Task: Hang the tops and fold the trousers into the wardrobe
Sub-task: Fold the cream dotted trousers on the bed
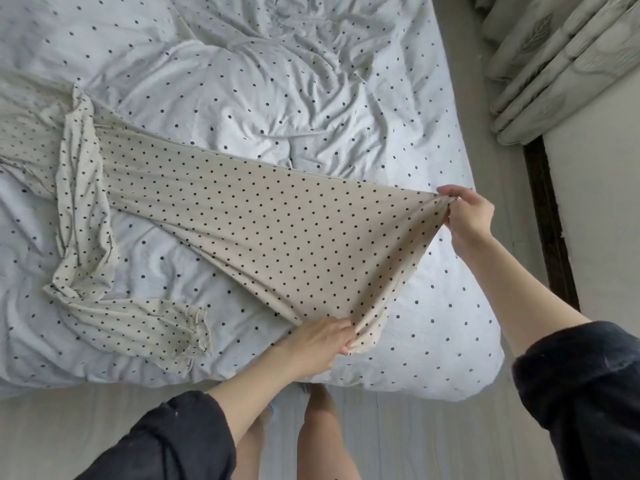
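garment: beige dotted garment (263, 216) is spread on bed (242, 81), long axis running away leftward | hands: left hand (322, 337) and right hand (467, 216) are clamped on its near edge, held apart

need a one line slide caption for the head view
Both hands, left hand and right hand, grip one end of a beige polka-dot garment stretched over the dotted white duvet.

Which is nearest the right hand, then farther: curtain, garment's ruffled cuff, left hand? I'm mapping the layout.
From the right hand:
1. Left hand, below-left, holding the same hem.
2. Curtain, upper right.
3. Ruffled cuff, far left on the bed.
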The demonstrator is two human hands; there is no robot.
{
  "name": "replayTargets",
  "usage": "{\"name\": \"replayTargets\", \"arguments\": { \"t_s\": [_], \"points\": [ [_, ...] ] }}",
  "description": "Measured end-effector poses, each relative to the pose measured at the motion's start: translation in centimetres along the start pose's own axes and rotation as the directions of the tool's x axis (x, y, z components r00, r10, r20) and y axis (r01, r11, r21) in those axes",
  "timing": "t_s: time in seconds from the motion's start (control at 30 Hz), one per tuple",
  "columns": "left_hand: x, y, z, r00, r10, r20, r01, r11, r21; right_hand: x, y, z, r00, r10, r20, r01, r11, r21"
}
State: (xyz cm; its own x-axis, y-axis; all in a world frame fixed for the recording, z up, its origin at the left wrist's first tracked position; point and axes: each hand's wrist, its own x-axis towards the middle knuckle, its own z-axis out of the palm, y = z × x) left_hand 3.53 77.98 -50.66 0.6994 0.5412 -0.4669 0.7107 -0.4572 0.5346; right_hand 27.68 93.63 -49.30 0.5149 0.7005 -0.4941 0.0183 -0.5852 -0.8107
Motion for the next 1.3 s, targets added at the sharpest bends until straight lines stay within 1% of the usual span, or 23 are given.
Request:
{"name": "replayTargets", "arguments": {
  "t_s": [0.07, 0.13, 0.2, 0.27, 0.33, 0.4, 0.47, 0.53, 0.6, 0.67, 0.7, 0.77, 0.8, 0.9, 0.93, 0.97, 1.0, 1.03, 1.13, 1.23, 1.3],
  "points": [
    [0.6, -0.7, 0.6, 0.998, -0.062, -0.030, 0.060, 0.997, -0.050, 0.0, 1.3, 0.4, 0.999, 0.032, 0.011, -0.031, 0.998, -0.047],
    [1.0, -1.1, 1.2, 0.993, -0.105, -0.045, 0.101, 0.992, -0.078, -0.3, 2.3, 0.9, 0.999, -0.020, 0.033, 0.026, 0.977, -0.212],
    [1.2, -1.4, 1.9, 0.991, -0.134, -0.023, 0.132, 0.988, -0.085, -0.8, 3.2, 1.3, 0.984, -0.124, 0.125, 0.167, 0.884, -0.436],
    [1.0, -1.8, 2.7, 0.986, -0.166, 0.005, 0.166, 0.981, -0.104, -1.4, 4.0, 1.9, 0.959, -0.162, 0.234, 0.270, 0.774, -0.572],
    [1.1, -1.7, 2.8, 0.985, -0.172, 0.014, 0.173, 0.979, -0.111, -1.8, 4.4, 2.2, 0.954, -0.129, 0.272, 0.278, 0.725, -0.631],
    [0.9, -1.8, 2.4, 0.986, -0.169, 0.018, 0.169, 0.975, -0.142, -2.8, 4.4, 2.7, 0.961, -0.117, 0.249, 0.263, 0.659, -0.704],
    [0.2, -1.9, 1.8, 0.987, -0.160, 0.007, 0.159, 0.972, -0.173, -4.4, 4.2, 3.2, 0.963, -0.159, 0.219, 0.271, 0.564, -0.780],
    [-1.3, -2.4, 1.2, 0.986, -0.158, -0.049, 0.146, 0.971, -0.191, -6.3, 4.0, 4.1, 0.944, -0.241, 0.224, 0.315, 0.463, -0.828],
    [-3.0, -3.3, 0.8, 0.972, -0.182, -0.150, 0.145, 0.963, -0.227, -8.5, 4.4, 5.2, 0.917, -0.300, 0.264, 0.370, 0.392, -0.842],
    [-5.5, -4.5, 0.3, 0.931, -0.236, -0.279, 0.160, 0.950, -0.268, -11.4, 5.0, 7.0, 0.890, -0.318, 0.327, 0.432, 0.356, -0.829],
    [-6.9, -5.2, 0.1, 0.901, -0.269, -0.340, 0.176, 0.944, -0.281, -13.0, 5.5, 8.0, 0.872, -0.328, 0.363, 0.469, 0.354, -0.809],
    [-10.1, -7.5, -0.3, 0.816, -0.343, -0.465, 0.230, 0.931, -0.284, -16.5, 6.3, 10.6, 0.833, -0.340, 0.437, 0.546, 0.381, -0.746],
    [-11.8, -8.8, -0.5, 0.762, -0.382, -0.523, 0.261, 0.920, -0.292, -18.2, 6.6, 12.1, 0.814, -0.330, 0.478, 0.579, 0.403, -0.708],
    [-17.1, -13.6, -0.7, 0.602, -0.504, -0.620, 0.399, 0.862, -0.313, -22.8, 8.0, 17.0, 0.756, -0.242, 0.608, 0.642, 0.457, -0.616],
    [-19.1, -15.5, -0.8, 0.567, -0.530, -0.630, 0.449, 0.841, -0.303, -24.4, 8.4, 18.8, 0.737, -0.210, 0.643, 0.653, 0.467, -0.596],
    [-20.9, -17.3, -1.0, 0.555, -0.552, -0.622, 0.495, 0.820, -0.286, -25.9, 9.0, 20.5, 0.717, -0.191, 0.671, 0.667, 0.471, -0.578],
    [-22.7, -19.2, -1.2, 0.565, -0.560, -0.607, 0.529, 0.810, -0.255, -27.3, 9.4, 22.3, 0.696, -0.188, 0.694, 0.686, 0.459, -0.564],
    [-24.2, -20.9, -1.5, 0.593, -0.560, -0.578, 0.551, 0.806, -0.215, -28.5, 9.8, 23.8, 0.676, -0.193, 0.711, 0.709, 0.433, -0.556],
    [-27.5, -25.2, -1.8, 0.705, -0.544, -0.455, 0.584, 0.810, -0.064, -31.5, 11.2, 27.4, 0.635, -0.179, 0.751, 0.763, 0.298, -0.574],
    [-28.2, -27.0, -2.0, 0.755, -0.562, -0.338, 0.589, 0.807, -0.027, -32.5, 12.8, 29.0, 0.638, -0.036, 0.769, 0.765, 0.143, -0.628],
    [-28.2, -27.5, -2.2, 0.784, -0.522, -0.336, 0.552, 0.834, -0.007, -32.8, 13.7, 29.6, 0.669, 0.023, 0.743, 0.739, 0.079, -0.669]
  ]
}}
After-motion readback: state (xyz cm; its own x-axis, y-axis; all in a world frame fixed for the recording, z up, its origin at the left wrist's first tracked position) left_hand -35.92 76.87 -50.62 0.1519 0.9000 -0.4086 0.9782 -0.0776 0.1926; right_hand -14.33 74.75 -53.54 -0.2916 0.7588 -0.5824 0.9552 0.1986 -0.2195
